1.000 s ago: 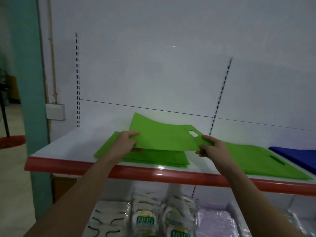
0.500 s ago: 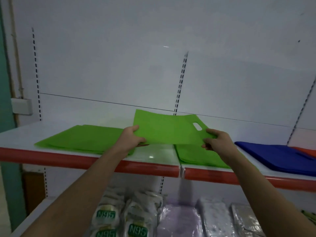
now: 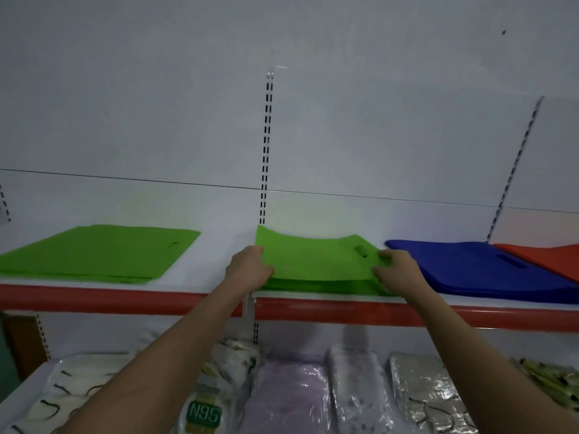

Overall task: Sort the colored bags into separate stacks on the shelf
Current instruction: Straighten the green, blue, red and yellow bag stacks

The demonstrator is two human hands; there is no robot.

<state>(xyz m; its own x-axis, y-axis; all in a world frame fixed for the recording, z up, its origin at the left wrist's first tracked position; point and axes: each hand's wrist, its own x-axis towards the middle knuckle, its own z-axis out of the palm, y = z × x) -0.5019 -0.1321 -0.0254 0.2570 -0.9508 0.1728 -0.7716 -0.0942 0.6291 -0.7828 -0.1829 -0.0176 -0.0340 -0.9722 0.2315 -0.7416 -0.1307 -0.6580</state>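
Head view. Progress: four separate piles lie along the shelf. A green stack sits toward the left end, a second green stack at the middle by the front edge, a blue stack just right of it, and an orange stack at the right end, its near edge overlapping the blue one. Judgement: the sort looks well along, since each pile shows one colour only. What is left appears to be settling the bag in hand, and possibly merging the two green piles; you cannot tell from here whether more unsorted bags wait out of frame.

Task item: you hold one green bag flat over the middle green stack. Its front edge is nearly down on the pile, while its far left corner is lifted and curls up near the back wall.

Grip: your left hand pinches the bag's left edge, fingers curled under and thumb side on top. Your right hand pinches the right edge just beside the handle cut-out, fingers curled over the fabric. Neither grip is spread.

Lower shelf: packaged masks in plastic wrap, not part of the sort.
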